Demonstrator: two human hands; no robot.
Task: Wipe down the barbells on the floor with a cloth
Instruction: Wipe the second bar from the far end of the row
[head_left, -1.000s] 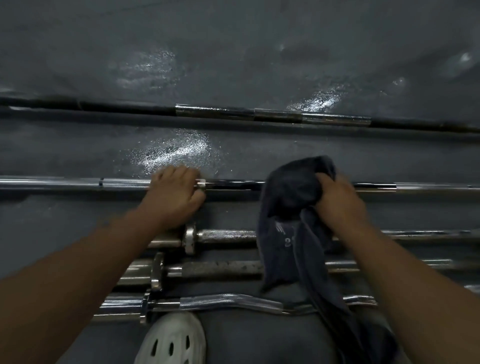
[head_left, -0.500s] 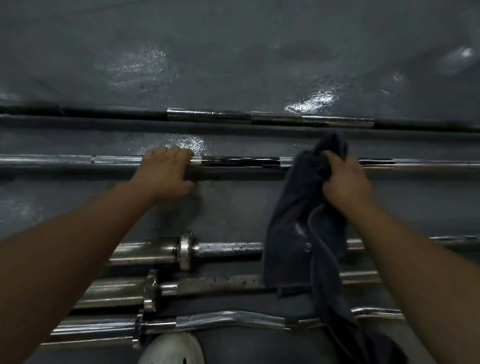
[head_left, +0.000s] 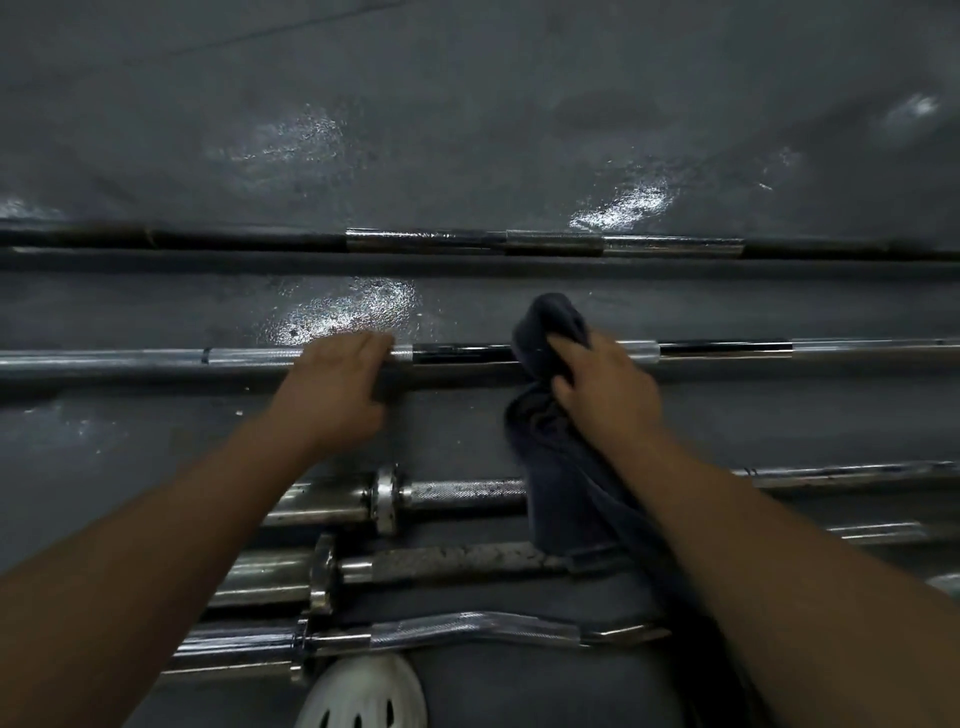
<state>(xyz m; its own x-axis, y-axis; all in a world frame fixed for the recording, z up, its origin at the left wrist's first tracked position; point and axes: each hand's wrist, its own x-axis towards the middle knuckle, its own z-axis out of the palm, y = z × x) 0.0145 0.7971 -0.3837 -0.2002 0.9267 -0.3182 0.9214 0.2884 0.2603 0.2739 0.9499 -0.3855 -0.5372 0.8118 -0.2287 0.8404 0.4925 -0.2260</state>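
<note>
Barbell (head_left: 156, 358) of bright chrome lies on the floor (head_left: 467, 104) across the middle of the head view. Its long axis runs from 9 o'clock to 3 o'clock, and both ends pass out of sight.

The left hand (head_left: 337, 384), just toward 9 o'clock from centre, has its grip closed over this barbell, fingers curled across the top. The right hand (head_left: 602, 384), toward 3 o'clock, has its grip clamped on a dark cloth (head_left: 556, 322) bunched against the same barbell. The cloth's loose end trails toward 6 o'clock.

A darker bar (head_left: 545, 243) lies parallel toward 12 o'clock, well apart. Toward 6 o'clock, close together and also parallel, lie two collared bars (head_left: 467, 491) and a wavy curl bar (head_left: 467, 631). A white perforated shoe (head_left: 363, 696) shows at 6 o'clock.

The floor is dark grey with glossy patches catching light, and the room is dim.
</note>
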